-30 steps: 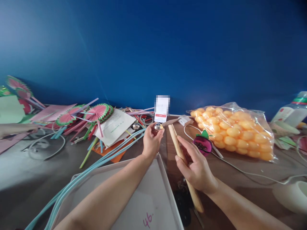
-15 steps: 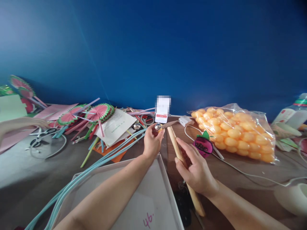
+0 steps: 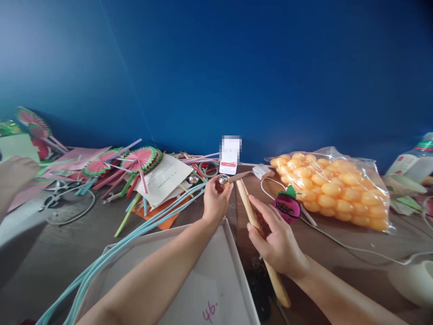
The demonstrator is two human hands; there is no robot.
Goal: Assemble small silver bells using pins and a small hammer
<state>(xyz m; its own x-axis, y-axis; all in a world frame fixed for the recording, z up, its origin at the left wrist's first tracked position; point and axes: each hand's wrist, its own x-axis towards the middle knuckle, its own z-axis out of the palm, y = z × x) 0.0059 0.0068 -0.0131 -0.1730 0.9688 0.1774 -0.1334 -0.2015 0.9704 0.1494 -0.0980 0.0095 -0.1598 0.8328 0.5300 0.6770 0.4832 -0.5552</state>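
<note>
My left hand (image 3: 215, 198) is closed around a shiny silver ball (image 3: 223, 179), which shows between thumb and fingers. A thin brown pointed strip (image 3: 240, 176) sticks out rightward beside the ball; its inner end is hidden by the fingers. My right hand (image 3: 279, 234) grips a pale wooden stick (image 3: 248, 203) between thumb and fingers. The stick slants, its upper end close beneath the brown strip; I cannot tell if they touch. Below my left forearm lies a white tray (image 3: 237, 266) with "46" written in it.
At left, another person's hand (image 3: 23, 171) is near paper. Watermelon-patterned paper fans (image 3: 142, 160), light-blue tubes (image 3: 152, 221) and a second silver ball (image 3: 194, 179) lie leftward. A phone (image 3: 228, 164) leans at the wall. A bag of orange balls (image 3: 333, 187) and white cable (image 3: 352, 247) lie right.
The other person's hand at the left has moved left, away from the scissors. My hands and what they hold look nearly the same.
</note>
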